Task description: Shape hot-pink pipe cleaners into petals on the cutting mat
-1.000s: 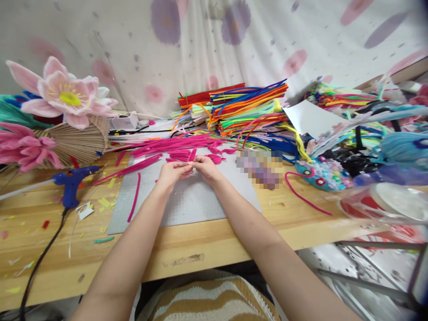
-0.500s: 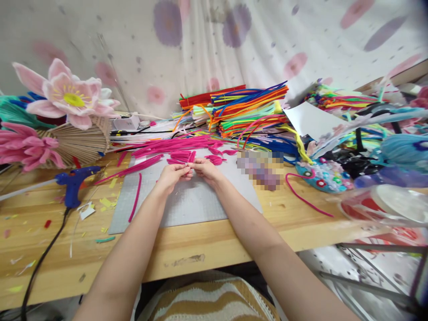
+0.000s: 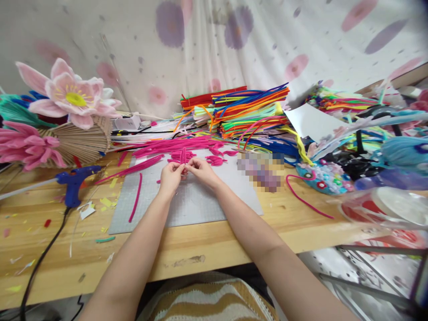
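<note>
Over the grey mat (image 3: 200, 207), my left hand (image 3: 171, 177) pinches a folded magenta pipe cleaner (image 3: 183, 155), whose looped end points up and away. The thumb and fingertips of my right hand (image 3: 203, 173) close on the lower end of the same piece, touching my left fingertips. Just behind my hands lie looped magenta pieces, partly hidden by the held one. More petal-shaped magenta pieces (image 3: 216, 160) rest to the right. A bundle of long magenta pipe cleaners (image 3: 167, 145) stretches along the mat's far edge, and a short magenta length (image 3: 135, 198) lies at left.
A blue glue gun (image 3: 75, 183) with a black cord lies left, among scraps. Behind it stand a pink fuzzy flower (image 3: 75, 96) and a fan-shaped holder (image 3: 83, 142). Stacked coloured pipe cleaners (image 3: 250, 109) fill the back. A decorated blue piece (image 3: 323, 176) and plastic-wrapped container (image 3: 384, 205) are right.
The held magenta piece has turned upright, showing more of its loop above my fingers. Both hands have shifted slightly left. The view has moved a little.
</note>
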A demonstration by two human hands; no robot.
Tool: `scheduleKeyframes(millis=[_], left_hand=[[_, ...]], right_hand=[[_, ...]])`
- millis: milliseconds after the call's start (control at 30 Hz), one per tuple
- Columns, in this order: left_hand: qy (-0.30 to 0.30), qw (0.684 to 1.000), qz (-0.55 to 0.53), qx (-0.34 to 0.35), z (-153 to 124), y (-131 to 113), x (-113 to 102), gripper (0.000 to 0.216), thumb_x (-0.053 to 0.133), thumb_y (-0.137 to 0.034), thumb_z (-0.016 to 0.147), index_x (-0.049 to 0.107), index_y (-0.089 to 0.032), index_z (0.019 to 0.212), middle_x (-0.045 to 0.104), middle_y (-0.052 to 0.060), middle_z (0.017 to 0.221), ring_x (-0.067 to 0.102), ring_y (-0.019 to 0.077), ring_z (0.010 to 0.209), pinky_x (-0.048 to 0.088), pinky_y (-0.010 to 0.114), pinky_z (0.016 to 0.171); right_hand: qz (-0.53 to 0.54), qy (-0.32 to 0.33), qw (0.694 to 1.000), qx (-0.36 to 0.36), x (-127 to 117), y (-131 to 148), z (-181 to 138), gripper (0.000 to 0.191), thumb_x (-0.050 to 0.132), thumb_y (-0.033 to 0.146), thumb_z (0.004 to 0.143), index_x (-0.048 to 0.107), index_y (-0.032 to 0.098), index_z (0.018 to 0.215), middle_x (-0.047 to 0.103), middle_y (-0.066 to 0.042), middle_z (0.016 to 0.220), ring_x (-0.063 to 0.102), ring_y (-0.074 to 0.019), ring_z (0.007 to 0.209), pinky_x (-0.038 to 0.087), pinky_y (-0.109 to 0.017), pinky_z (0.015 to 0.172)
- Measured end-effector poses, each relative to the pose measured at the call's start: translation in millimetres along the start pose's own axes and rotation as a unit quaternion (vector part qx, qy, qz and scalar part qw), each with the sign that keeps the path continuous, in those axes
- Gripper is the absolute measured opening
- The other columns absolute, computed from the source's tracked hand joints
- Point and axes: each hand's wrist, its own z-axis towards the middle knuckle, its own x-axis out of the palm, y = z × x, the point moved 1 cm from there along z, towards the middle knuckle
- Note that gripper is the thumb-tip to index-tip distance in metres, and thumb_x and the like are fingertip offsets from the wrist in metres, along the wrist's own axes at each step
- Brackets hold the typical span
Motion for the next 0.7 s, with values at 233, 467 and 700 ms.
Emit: scheduleKeyframes(millis=[233,467,700], left_hand=[[0.1,0.99,0.098,-0.013,-2,2,1,0.009,0.057,-0.017,0.074,0.052,-0.014,0.067,0.06,0.0,0.055,0.059,0.0129,0.051,0.046,0.023,0.048],[0.172,0.982,0.059,-0.054,-10,-7,0,0.013,0.065,-0.022,0.07,0.058,-0.011,0.073,0.064,0.003,0.064,0.063,0.0143,0.059,0.047,0.023,0.051],[0.22,0.968,0.008,-0.119,-8,-6,-13,0.017,0.07,-0.025,0.065,0.062,-0.011,0.071,0.066,0.007,0.073,0.064,0.0149,0.063,0.047,0.021,0.049]], right_hand=[[0.09,0.015,0.992,0.086,-11,0,-2,0.033,0.067,0.045,0.061,0.053,0.015,0.067,0.044,0.006,0.052,0.033,-0.0041,0.043,0.022,-0.02,0.042],[0.131,0.008,0.984,0.121,-11,-4,-1,0.038,0.072,0.045,0.053,0.051,0.014,0.057,0.043,0.006,0.048,0.032,-0.0031,0.043,0.021,-0.02,0.043],[0.086,0.036,0.988,0.126,-11,-1,-2,0.038,0.07,0.046,0.055,0.049,0.014,0.057,0.041,0.006,0.046,0.031,-0.0036,0.042,0.02,-0.02,0.042]])
